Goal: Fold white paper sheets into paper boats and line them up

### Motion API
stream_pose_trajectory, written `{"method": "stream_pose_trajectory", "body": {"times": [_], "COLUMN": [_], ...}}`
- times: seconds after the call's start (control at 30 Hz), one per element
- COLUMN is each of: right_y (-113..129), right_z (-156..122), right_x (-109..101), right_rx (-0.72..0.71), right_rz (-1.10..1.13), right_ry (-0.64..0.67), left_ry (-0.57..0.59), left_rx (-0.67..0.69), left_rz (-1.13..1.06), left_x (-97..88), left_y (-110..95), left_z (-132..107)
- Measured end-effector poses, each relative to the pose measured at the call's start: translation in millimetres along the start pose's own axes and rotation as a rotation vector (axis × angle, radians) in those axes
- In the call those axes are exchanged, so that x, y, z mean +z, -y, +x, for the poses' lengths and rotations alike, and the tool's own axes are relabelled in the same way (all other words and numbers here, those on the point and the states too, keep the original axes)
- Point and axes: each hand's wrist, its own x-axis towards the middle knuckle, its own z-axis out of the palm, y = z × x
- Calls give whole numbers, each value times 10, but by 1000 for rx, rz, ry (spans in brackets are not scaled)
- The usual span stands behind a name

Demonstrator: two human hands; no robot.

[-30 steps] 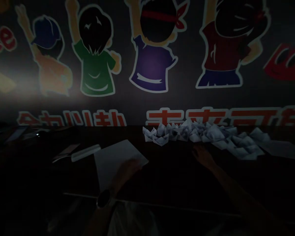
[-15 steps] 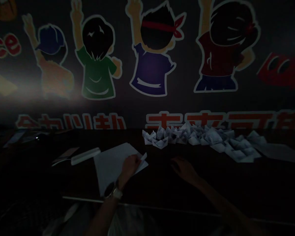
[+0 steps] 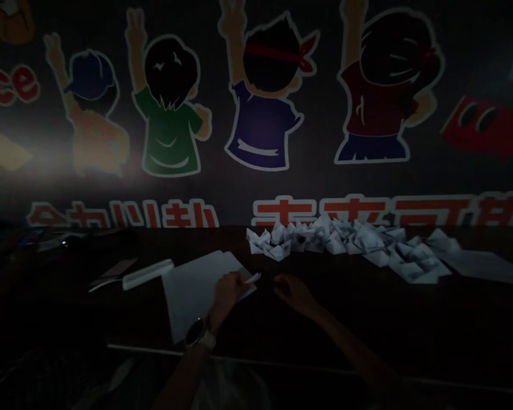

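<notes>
My left hand (image 3: 229, 287), with a watch (image 3: 196, 333) on its wrist, is closed on a small folded piece of paper (image 3: 253, 278) whose pale tip sticks out to the right of the fingers. Beneath that hand lies a stack of white paper sheets (image 3: 192, 290) on the dark table. My right hand (image 3: 297, 293) is just to the right of the folded paper, apart from it. Its fingers are bent, with a dark gap between fingertips and thumb, and nothing shows in them. The light is very dim, so fine folds are hard to make out.
Many white folded paper boats (image 3: 367, 239) are heaped along the table's back, right of centre. Flat sheets (image 3: 487, 266) lie at the far right. Left of the stack are a long white strip-like object (image 3: 149, 274) and a flat card-like item (image 3: 115, 270). A painted wall stands behind.
My right hand has moved left, closer to the folded paper. My left hand has shifted slightly and the paper's tip now points lower, more to the right.
</notes>
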Motion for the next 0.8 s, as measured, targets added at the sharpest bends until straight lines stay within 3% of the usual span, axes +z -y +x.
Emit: {"method": "stream_pose_trajectory", "body": {"times": [0.27, 0.57, 0.7, 0.8], "right_y": [-53, 11, 148, 280], "right_z": [82, 16, -46, -28], "right_x": [314, 236, 211, 187], "right_rx": [54, 90, 129, 241], "right_rz": [195, 219, 346, 637], "right_ry": [-22, -50, -90, -116], "left_ry": [-8, -42, -189, -306], "left_rx": [-8, 8, -41, -5], "left_rz": [-100, -139, -324, -720], "left_x": [92, 129, 56, -73], "left_y": [82, 148, -31, -351], "left_z": [2, 34, 11, -68]}}
